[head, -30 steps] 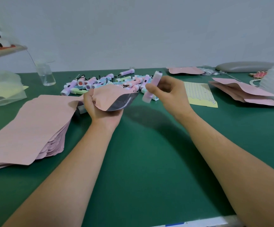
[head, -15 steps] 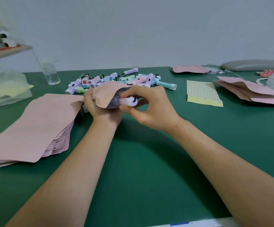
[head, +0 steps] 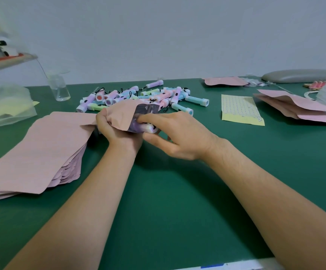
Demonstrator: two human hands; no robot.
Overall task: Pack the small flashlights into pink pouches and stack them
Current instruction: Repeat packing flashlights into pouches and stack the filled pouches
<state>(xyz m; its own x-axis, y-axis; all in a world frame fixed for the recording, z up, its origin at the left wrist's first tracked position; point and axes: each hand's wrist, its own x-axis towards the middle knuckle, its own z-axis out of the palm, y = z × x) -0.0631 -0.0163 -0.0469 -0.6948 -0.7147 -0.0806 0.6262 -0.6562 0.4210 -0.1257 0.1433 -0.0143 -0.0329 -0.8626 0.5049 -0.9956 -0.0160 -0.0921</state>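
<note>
Small lilac-and-white plastic flashlight (head: 146,128): lying partway inside the mouth of a flat pink pouch with a silvery lining (head: 123,114), its white end poking out at the rim. Gripping that pouch with the left hand (head: 115,131), fingers curled round its bunched pink side and keeping the mouth open. Pushing the flashlight in with the right hand (head: 179,137), fingers (head: 152,117) set narrow, index on top and thumb underneath, pinching the white end. Working low over the green worktop (head: 158,191), just in front of the loose heap of pastel flashlights (head: 144,96).

Judging the task as far from finished. Filling one pouch only at this moment, the flashlight not yet fully seated. Leaving many flashlights in the heap waiting for pouches. Keeping a thick stack of flat pink pouches (head: 41,145) at the left, touching the left hand, apparently unused. Seeing a smaller pile of pink pouches (head: 298,110) at the far right, well apart from the hands, perhaps packed ones, though unable to tell what is inside. Remaining, by this reading: seating this flashlight, adding the pouch to a stack, then repeating for the rest of the heap.
</note>
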